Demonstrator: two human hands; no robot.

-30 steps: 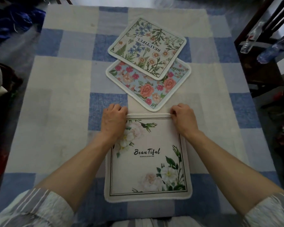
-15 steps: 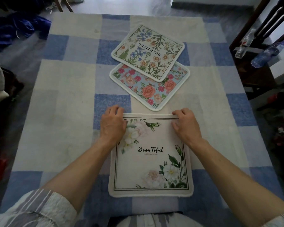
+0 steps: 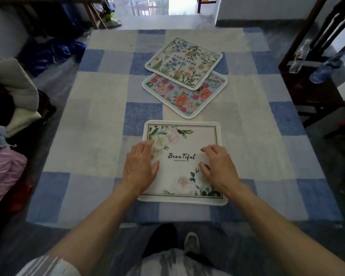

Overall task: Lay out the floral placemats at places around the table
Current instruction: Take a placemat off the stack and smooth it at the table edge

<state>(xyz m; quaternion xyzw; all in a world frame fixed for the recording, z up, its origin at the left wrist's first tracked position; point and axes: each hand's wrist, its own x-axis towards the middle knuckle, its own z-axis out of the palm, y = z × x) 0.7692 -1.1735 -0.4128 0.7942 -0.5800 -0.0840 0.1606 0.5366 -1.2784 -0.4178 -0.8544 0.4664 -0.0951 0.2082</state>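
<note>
- The white placemat (image 3: 182,166) with the word "Beautiful" lies flat at the near edge of the worktop (image 3: 88,136), straight in front of the person.
- One second ago both hands held its far corners. Now they have come back to the middle of it.
- The left hand (image 3: 140,166) lies spread and flat on the left side of the mat, fingers straight and close together. It presses and does not pinch.
- The right hand (image 3: 219,166) rests on the right side with the fingers a little bent. It holds nothing.
- I judge that this first place is done, and the hands only smooth the mat or are about to leave it.
- The cream botanical placemat (image 3: 184,62) is not yet laid out. It lies turned, partly on top of the blue rose placemat (image 3: 189,100), towards the far side of the worktop.
- These two probably need to be separated and brought to other sides. The upper one must be lifted first.
</note>
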